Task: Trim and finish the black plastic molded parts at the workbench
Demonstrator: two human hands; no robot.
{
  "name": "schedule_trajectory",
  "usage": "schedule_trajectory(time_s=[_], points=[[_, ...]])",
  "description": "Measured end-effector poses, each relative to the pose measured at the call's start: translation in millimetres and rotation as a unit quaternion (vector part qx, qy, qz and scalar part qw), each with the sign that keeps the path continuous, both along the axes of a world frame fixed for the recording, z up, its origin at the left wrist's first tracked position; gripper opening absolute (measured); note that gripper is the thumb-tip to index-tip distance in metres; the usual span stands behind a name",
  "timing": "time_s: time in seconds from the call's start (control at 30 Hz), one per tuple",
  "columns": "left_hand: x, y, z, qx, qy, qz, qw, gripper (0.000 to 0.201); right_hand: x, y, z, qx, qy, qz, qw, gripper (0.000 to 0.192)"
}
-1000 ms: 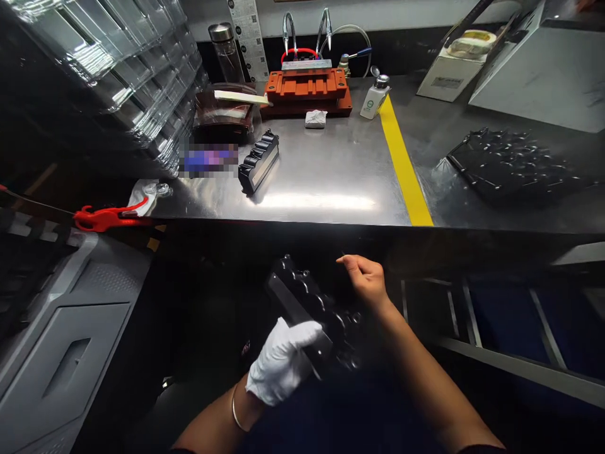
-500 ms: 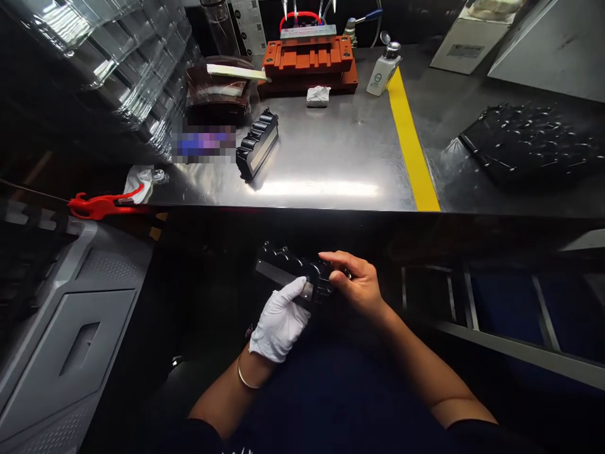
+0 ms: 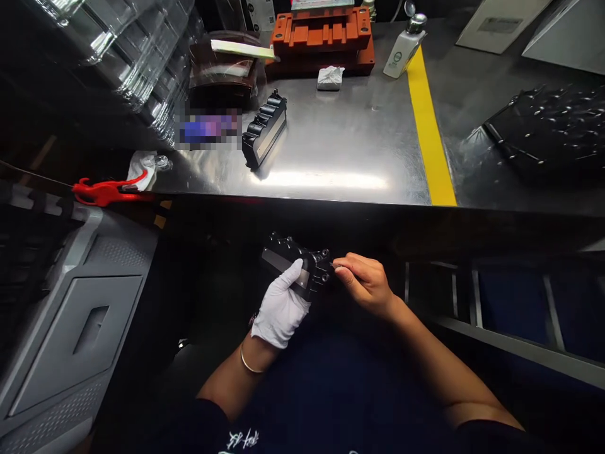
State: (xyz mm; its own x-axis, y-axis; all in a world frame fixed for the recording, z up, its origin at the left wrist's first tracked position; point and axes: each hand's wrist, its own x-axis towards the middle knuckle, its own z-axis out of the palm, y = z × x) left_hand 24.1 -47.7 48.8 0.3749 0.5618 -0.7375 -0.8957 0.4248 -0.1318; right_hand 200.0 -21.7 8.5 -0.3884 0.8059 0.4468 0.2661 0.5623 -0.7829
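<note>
Black part (image 3: 297, 263) gripped firmly in gloved left hand (image 3: 280, 310) below table (image 3: 331, 157) edge, kept steady; bare right hand (image 3: 366, 284) pinching closed at its end, fingertips touching.

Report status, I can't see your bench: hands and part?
Left hand, gloved, gripping black ridged part below table edge. Right hand, bare, fingertips at part's end. Nothing between them.

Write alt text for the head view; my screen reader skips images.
A gloved left hand holds a black ribbed part below the edge of a steel workbench, while the bare right hand pinches at its end. On the bench lie a matching black part, an orange fixture and a yellow stripe.
</note>
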Motion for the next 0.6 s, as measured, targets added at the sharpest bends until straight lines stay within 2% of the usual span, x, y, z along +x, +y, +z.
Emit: schedule_trajectory(time_s=[0.23, 0.47, 0.6], points=[[7.4, -1.4, 5.2, -0.007, 0.018, 0.01, 1.0, 0.037, -1.5, 2.6, -1.8, 0.016, 0.009, 0.016, 1.0, 0.016], [6.9, -0.8, -0.5, 0.005, 0.061, 0.006, 0.998, 0.034, -6.6, -1.5, -7.6, 0.018, 0.033, -0.04, 0.998, 0.018], [4.9, 1.4, -3.2, -0.014, 0.054, -0.002, 0.998, 0.035, -12.2, 0.7, -21.4, -0.009, 0.038, -0.069, 0.997, 0.023]])
